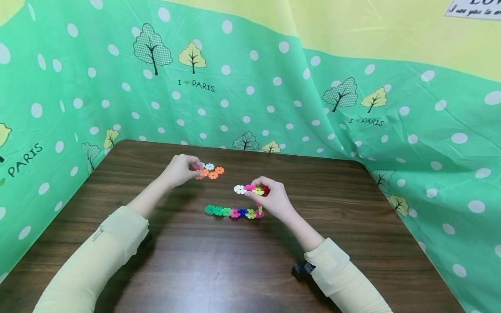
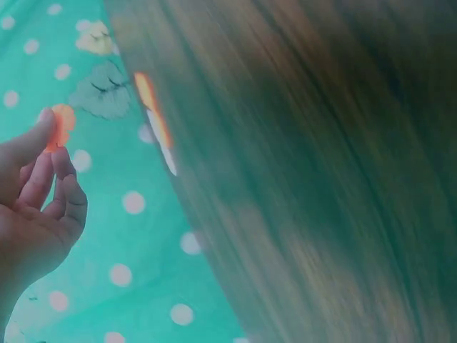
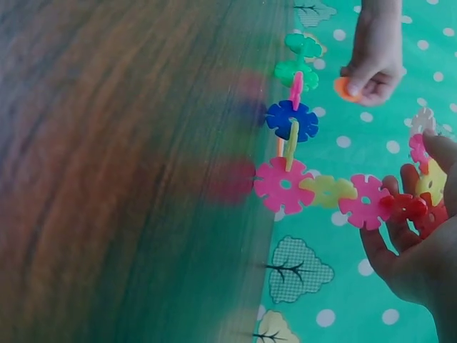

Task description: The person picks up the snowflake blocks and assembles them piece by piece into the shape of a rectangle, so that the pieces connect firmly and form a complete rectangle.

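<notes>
My right hand [image 1: 270,198] pinches one end of a chain of notched plastic flower discs, near its yellow and red pieces. A white disc [image 1: 239,189] tips that end and points left. The chain bends down past the fingers, and its green end [image 1: 210,210] reaches left across the table. In the right wrist view a pink disc [image 3: 284,185] and a blue disc [image 3: 292,121] link into it. Between thumb and fingertips, my left hand [image 1: 182,169] pinches an orange flower disc [image 2: 61,127], at the left of a small group of loose discs.
Several loose orange discs [image 1: 213,175] and a white disc [image 1: 209,167] lie beside the left fingers. The dark wood table [image 1: 188,261] meets a green dotted cloth [image 1: 235,100] at its back. A black device [image 1: 301,270] sits at the right wrist.
</notes>
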Motion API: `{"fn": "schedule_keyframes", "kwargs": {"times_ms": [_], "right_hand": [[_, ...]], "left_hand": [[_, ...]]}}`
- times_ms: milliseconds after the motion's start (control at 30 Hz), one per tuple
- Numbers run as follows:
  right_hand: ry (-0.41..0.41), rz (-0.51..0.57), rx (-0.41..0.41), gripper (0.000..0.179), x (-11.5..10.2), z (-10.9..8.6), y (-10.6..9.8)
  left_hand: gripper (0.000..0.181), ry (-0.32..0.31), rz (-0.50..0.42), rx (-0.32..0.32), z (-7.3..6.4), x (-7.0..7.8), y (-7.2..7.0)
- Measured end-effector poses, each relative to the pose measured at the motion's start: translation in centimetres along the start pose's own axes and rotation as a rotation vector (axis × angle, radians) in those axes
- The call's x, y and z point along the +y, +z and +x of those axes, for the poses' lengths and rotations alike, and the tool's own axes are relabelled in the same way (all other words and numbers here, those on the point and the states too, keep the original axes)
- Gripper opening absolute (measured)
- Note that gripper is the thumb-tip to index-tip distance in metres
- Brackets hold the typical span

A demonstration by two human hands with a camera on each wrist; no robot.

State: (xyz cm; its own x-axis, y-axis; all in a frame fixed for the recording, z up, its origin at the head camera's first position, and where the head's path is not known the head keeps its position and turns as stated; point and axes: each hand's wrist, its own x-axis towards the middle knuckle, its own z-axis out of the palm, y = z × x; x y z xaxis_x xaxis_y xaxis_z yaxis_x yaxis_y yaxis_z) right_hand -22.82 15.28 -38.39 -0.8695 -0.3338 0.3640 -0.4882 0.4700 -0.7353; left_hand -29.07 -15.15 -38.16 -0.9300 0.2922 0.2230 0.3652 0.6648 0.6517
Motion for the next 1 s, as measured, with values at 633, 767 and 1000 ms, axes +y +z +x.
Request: {"fn": "schedule_keyframes", "kwargs": {"times_ms": [633, 767, 1000], "right_hand": [[-0.063, -0.072, 0.032, 0.021, 0.2, 0.1, 0.3], [-0.048, -0.064, 0.038, 0.021, 0.1, 0.1, 0.4], [-0.030, -0.050, 0.041, 0.019, 0.1, 0.2, 0.6]], "left_hand": [[0.019, 0.060, -0.176, 0.177, -3.5, 5.5, 1.5], [0.019, 0.055, -0.221, 0.189, -4.0, 6.2, 2.1], [0.018, 0.072, -0.267, 0.212, -4.6, 7.3, 3.1]]}}
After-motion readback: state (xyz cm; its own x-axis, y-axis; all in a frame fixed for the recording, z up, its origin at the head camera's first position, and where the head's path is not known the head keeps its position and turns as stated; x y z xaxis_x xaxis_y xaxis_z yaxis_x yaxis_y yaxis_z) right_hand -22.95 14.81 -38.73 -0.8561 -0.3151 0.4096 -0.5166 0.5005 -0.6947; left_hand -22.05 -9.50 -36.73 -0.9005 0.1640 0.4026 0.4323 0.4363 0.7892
